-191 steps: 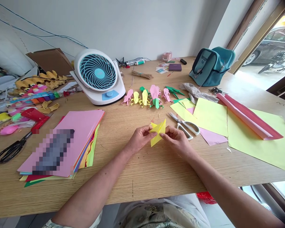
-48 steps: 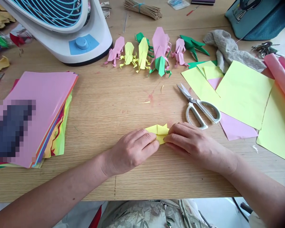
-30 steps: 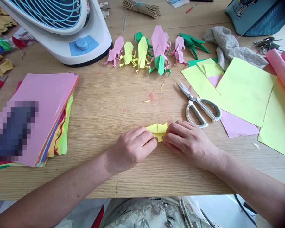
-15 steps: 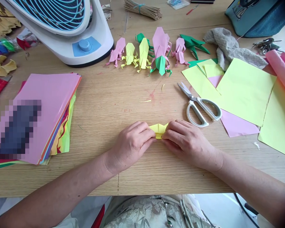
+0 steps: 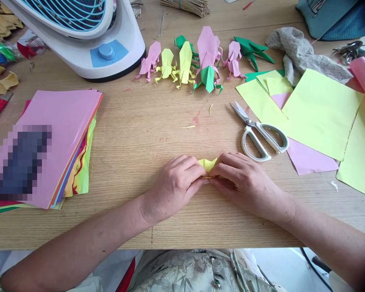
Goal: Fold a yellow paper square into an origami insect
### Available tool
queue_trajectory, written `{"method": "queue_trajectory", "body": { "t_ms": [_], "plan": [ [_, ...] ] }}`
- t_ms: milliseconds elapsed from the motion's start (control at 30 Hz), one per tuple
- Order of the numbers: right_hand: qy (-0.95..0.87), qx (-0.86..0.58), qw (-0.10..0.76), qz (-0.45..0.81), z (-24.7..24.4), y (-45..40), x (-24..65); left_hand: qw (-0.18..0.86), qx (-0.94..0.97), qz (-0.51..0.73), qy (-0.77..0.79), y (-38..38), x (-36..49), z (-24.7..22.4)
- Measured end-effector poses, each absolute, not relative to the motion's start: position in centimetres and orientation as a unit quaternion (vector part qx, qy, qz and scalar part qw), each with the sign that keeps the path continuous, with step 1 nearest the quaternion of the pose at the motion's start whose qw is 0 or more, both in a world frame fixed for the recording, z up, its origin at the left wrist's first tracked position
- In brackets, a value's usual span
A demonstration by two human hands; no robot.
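A small folded yellow paper [image 5: 207, 164] is pinched between both hands near the front of the wooden table. My left hand [image 5: 181, 182] grips its left end, thumb and fingers pressed together. My right hand [image 5: 241, 180] pinches the other end, its fingertips almost touching the left ones. Most of the paper is hidden by the fingers. White-handled scissors [image 5: 260, 136] lie partly open just beyond my right hand.
Folded paper figures [image 5: 185, 63] stand in a row at the back. A white fan [image 5: 121, 52] is at back left, a coloured paper stack [image 5: 63, 117] at left. Yellow sheets [image 5: 322, 113], a grey cloth [image 5: 304, 52] and a blue bag [image 5: 337, 20] are at right.
My left hand has moved right, closer to my right hand, and less of the yellow paper shows between them. The view has shifted slightly.
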State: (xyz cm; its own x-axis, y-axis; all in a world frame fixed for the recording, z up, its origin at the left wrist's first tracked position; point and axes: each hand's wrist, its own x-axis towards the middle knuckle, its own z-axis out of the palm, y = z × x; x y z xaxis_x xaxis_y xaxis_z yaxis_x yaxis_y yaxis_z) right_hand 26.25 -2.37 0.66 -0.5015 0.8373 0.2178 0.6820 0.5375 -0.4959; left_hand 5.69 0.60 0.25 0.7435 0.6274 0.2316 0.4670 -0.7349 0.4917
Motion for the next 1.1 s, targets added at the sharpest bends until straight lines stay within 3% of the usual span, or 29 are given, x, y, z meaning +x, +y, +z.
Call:
{"method": "queue_trajectory", "body": {
  "t_ms": [267, 633, 1100],
  "plan": [
    [-0.849, -0.469, 0.193, 0.148, 1.6, -3.9, 28.2, 0.196, 0.910, 0.208, 0.301, 0.5, 5.7, 0.1],
    [-0.839, -0.464, 0.222, 0.177, 1.1, -5.1, 27.6, 0.197, 0.907, 0.204, 0.312, 0.2, 5.6, 0.2],
    [-0.827, -0.470, 0.230, 0.206, 0.7, -4.9, 27.7, 0.259, 0.886, 0.210, 0.323, 0.2, 5.5, 0.7]
  ]
}}
